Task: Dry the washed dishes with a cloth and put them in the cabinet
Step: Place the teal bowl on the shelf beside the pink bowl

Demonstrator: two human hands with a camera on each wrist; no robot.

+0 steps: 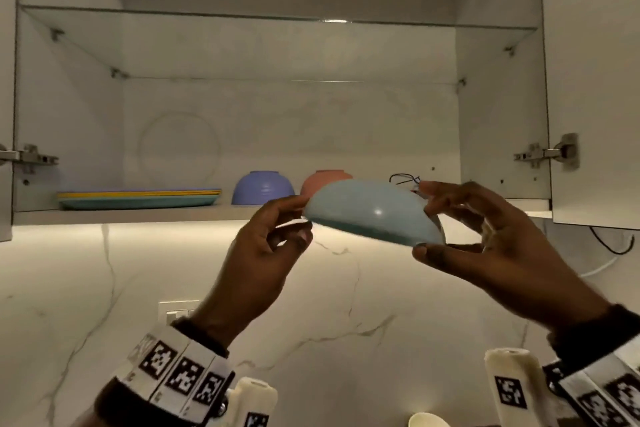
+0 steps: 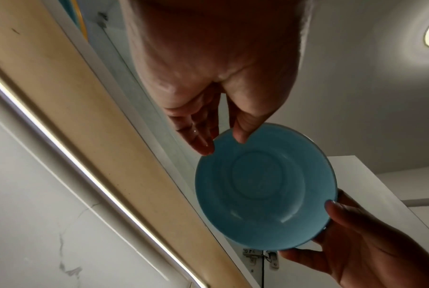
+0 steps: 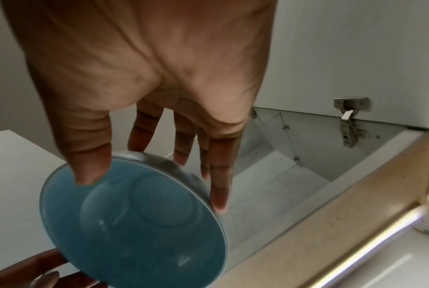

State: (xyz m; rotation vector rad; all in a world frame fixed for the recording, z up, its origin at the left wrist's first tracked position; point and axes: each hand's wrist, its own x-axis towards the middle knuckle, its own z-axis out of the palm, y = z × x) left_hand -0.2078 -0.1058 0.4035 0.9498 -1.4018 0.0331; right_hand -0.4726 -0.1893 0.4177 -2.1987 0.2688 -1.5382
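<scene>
A light blue bowl [image 1: 370, 211] is held upside down and tilted, just in front of the open cabinet's bottom shelf [image 1: 138, 215]. My left hand [image 1: 304, 218] pinches its left rim between thumb and fingers. My right hand [image 1: 426, 218] grips the right rim, thumb under it and fingers over the back. From the left wrist view the bowl's inside [image 2: 262, 187] faces the camera, with the left hand [image 2: 223, 144] at its top edge and the right hand [image 2: 356, 243] below. The right wrist view shows the bowl [image 3: 139, 224] under the right hand [image 3: 154, 191]. No cloth is in view.
On the shelf lie a stack of flat plates [image 1: 138, 199], an upturned purple bowl [image 1: 263, 189] and a pink bowl [image 1: 322, 180] partly behind the blue one. Black wires [image 1: 403, 178] sit at the shelf's right. A glass shelf [image 1: 242, 15] spans above. The right door [image 1: 595, 80] stands open.
</scene>
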